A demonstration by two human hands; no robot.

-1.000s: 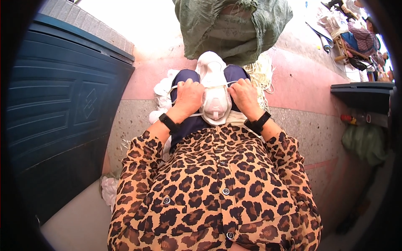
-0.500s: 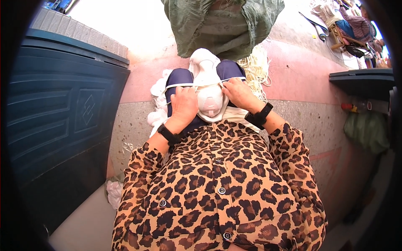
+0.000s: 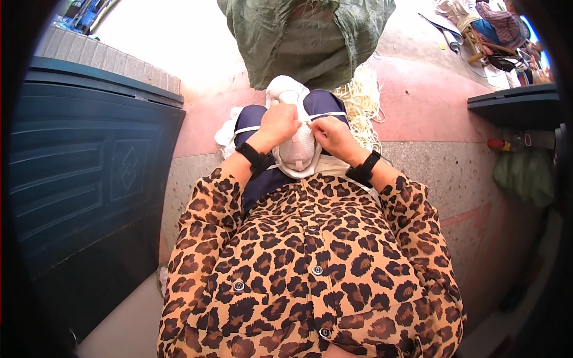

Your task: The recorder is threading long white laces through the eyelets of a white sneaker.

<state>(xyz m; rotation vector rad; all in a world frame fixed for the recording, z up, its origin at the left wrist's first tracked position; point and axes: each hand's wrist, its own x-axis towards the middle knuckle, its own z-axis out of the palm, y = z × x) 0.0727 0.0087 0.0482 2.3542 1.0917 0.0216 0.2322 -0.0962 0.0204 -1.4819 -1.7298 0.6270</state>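
A white shoe (image 3: 296, 152) with a mesh toe rests between my thighs, toe end toward me. My left hand (image 3: 279, 124) lies over the middle of the shoe, fingers pinched. Close beside it on the right, my right hand (image 3: 335, 137) is closed too, thumb and fingertips together at the lacing. A white shoelace (image 3: 328, 114) runs across my right knee, and another white stretch crosses the left knee. Both hands appear to grip the shoelace at the shoe, though my fingers hide most of it there.
A large green woven sack (image 3: 304, 42) stands just beyond my knees. Cream cords (image 3: 365, 98) lie heaped to its right, and white items (image 3: 225, 128) sit by my left leg. A dark blue panelled door (image 3: 95, 161) is at the left. Another person (image 3: 501, 27) sits at far right.
My left hand has moved right and away from me, from the shoe's left side onto its middle. My right hand has come slightly inward and nearer me. The view has shifted slightly.
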